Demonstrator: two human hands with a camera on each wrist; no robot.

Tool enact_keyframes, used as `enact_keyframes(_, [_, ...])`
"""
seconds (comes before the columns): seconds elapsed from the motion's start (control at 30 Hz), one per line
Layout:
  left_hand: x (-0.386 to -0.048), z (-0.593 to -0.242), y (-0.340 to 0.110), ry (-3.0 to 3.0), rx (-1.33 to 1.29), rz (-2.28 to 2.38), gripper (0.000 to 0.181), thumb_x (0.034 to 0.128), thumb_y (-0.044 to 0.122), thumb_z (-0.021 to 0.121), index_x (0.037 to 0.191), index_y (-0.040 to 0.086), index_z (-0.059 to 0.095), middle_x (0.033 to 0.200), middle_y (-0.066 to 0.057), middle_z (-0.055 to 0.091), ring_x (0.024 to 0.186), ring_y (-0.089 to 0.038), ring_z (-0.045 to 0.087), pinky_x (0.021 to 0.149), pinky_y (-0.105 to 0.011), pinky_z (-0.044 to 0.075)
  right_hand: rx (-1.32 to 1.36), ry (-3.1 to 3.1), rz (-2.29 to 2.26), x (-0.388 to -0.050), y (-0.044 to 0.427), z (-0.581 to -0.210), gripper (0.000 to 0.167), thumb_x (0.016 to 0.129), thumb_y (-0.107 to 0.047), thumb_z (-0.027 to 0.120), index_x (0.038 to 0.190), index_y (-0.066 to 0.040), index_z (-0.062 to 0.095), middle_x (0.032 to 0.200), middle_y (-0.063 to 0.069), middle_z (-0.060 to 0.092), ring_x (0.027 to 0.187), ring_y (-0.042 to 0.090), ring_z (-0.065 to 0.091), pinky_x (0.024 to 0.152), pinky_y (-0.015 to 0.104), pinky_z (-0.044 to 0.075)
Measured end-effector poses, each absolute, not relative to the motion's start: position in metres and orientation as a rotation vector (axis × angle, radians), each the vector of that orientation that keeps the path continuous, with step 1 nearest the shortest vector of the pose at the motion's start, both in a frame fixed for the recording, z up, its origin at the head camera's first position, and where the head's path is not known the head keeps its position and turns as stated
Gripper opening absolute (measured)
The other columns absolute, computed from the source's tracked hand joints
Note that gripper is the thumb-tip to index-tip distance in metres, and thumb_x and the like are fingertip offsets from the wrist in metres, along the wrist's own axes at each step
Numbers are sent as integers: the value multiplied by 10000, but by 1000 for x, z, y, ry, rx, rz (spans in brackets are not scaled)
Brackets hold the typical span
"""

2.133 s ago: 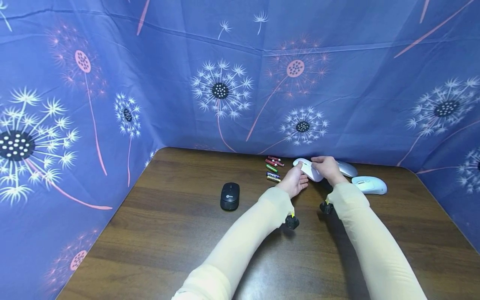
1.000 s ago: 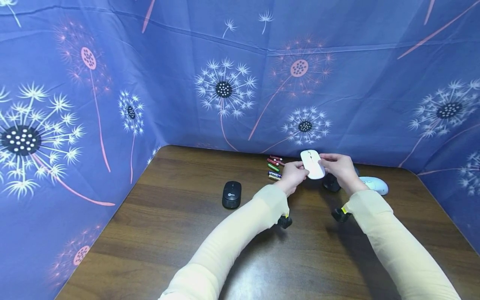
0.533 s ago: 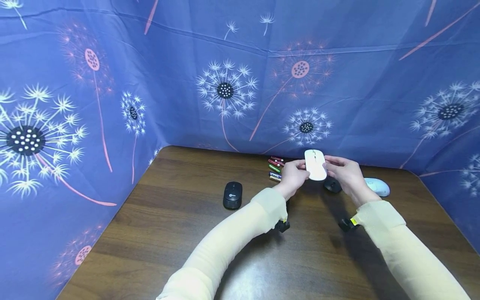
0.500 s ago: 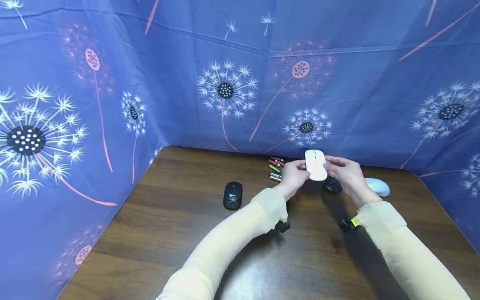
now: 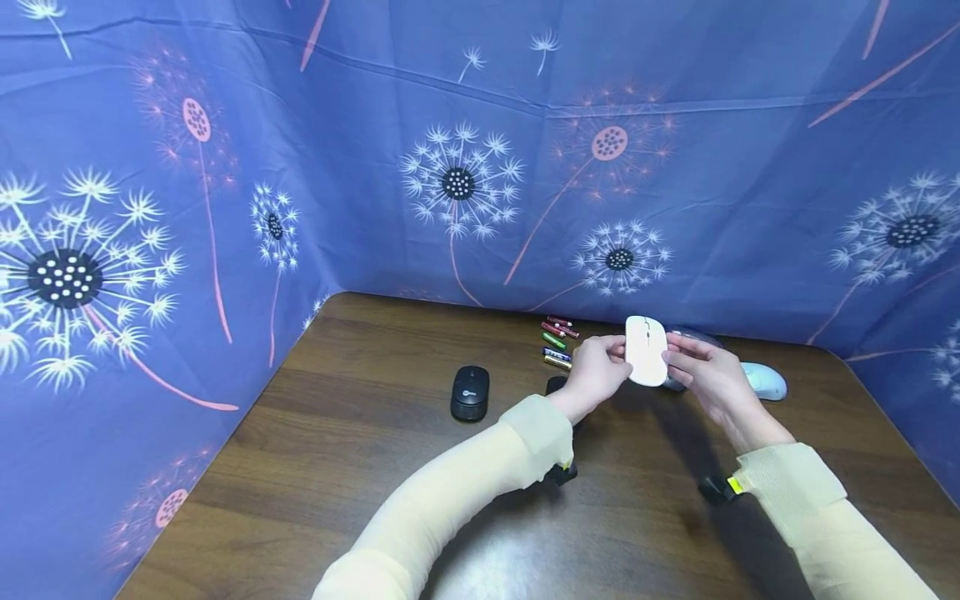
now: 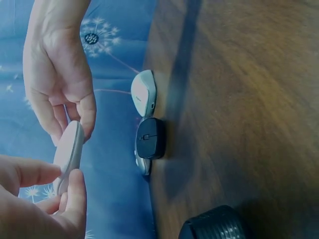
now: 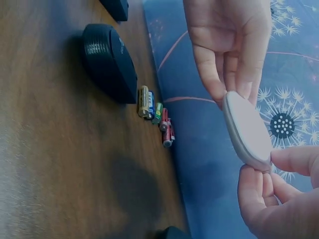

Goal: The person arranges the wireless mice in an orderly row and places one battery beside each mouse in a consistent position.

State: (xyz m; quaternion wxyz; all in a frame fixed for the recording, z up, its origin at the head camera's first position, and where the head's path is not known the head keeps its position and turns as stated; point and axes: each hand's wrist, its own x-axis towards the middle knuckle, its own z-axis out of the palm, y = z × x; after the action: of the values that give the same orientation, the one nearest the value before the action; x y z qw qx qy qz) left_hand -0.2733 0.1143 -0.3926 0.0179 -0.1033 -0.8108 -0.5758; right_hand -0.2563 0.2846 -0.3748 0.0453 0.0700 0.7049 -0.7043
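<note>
A white computer mouse is held up off the table, its buttoned top toward the head camera. My left hand pinches its left edge between thumb and fingers. On the opposite edge, my right hand pinches it the same way. The right wrist view shows the pale mouse tilted between both hands. Below it in the left wrist view are a small black mouse, a pale mouse and a partly hidden grey mouse.
Another black mouse lies left of my hands. Several batteries, red, green, blue and gold, sit near the table's back edge. One more black mouse is mostly covered by my left hand. Blue dandelion-print cloth hangs behind the table.
Both hands have raised the white mouse and turned it more upright, its top toward the head camera. My right hand has shifted right and nearer, uncovering part of the small black mouse.
</note>
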Motion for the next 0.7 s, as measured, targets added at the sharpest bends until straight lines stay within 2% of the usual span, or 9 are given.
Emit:
enact_keyframes(0.13, [-268,-394,112,-2586,-373,-1685,357,763,1,690,1115,63,691,874,3,689,705,-1,600,600,-85,440,141,2001,-2245,-250,291,-380,575,881,-69,647,1367,30,355,968,-43,572,875,32,581,760,184,528])
enact_keyframes(0.3, [-261,-397,112,-2625,-388,-1663,334,780,26,691,1112,59,690,867,0,684,682,16,582,596,-83,436,123,1948,-2268,-244,294,-386,371,876,-42,647,1211,-64,490,962,-43,591,884,36,588,770,195,532])
enact_keyframes(0.4, [-256,-399,114,-2645,-381,-1664,327,791,47,684,1117,70,691,871,8,686,681,26,582,599,-79,434,136,1965,-2242,-241,297,-390,337,875,-47,650,1180,-97,516,960,-59,599,887,29,589,766,192,532])
enact_keyframes(0.57, [-248,-400,116,-2696,-354,-1711,344,818,64,673,1162,73,667,888,27,666,689,19,574,598,-101,446,159,2016,-2176,-235,302,-396,377,874,-77,662,1209,-92,492,966,-85,603,894,14,583,764,191,529])
enact_keyframes(0.7, [-244,-404,117,-2732,-329,-1740,360,822,65,668,1182,77,654,901,26,658,686,10,569,588,-122,451,179,2001,-2175,-231,305,-402,325,863,-80,677,1151,-133,536,957,-86,606,885,16,586,763,197,530])
